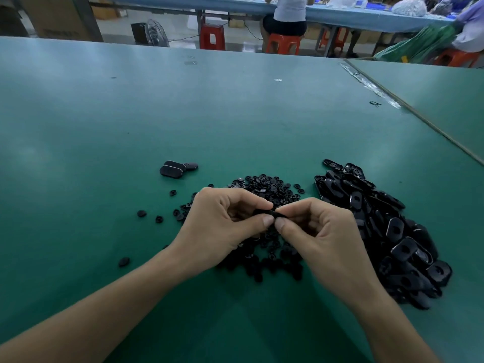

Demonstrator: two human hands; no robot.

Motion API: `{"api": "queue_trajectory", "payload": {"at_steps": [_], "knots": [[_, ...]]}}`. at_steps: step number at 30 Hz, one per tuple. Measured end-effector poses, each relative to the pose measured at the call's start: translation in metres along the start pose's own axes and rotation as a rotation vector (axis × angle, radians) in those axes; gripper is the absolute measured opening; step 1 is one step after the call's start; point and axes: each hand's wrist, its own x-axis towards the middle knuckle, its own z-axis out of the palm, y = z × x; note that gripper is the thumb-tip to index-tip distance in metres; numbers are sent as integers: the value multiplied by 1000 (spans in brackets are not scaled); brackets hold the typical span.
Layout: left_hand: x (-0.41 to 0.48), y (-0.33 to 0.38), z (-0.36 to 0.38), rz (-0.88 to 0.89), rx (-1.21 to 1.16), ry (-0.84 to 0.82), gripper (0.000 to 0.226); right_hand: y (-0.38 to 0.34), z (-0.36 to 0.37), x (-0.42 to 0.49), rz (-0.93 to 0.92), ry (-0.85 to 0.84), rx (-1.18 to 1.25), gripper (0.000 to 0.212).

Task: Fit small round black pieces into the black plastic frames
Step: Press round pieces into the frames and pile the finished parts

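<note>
Between my two hands: a black frame (264, 212), mostly hidden; I cannot see a piece seating.
Left hand (225, 224): thumb and forefinger pinch the frame, I judge to steady it.
Right hand (319, 231): pinches the same frame, likely pressing.
Under both hands: round pieces (264, 184), heaped within reach.
Right of the right hand: frame pile (379, 226) on the tabletop (183, 113).
Beyond the left hand: set-aside frames (174, 169), probably done.

I take the green table (183, 113) as my mark. Beyond its far edge I see pale, glossy floor (117, 30), a floor fan (157, 35) and red stools (212, 38), then a long blue-topped bench (235, 6). Cardboard boxes (57, 19) stand past its far left corner. A second green table (445, 106) sits just beside its right edge.
</note>
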Motion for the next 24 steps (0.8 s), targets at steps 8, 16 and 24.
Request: {"api": "queue_trajectory", "payload": {"at_steps": [8, 16, 24], "knots": [[3, 2, -6, -49, -7, -53, 17, 2, 1, -1, 12, -16, -14, 17], [2, 1, -7, -68, 18, -37, 16, 0, 0, -1, 35, -65, -48, 12], [8, 2, -10, -44, 85, 40, 16, 2, -1, 1, -75, 110, -237, 9]]}}
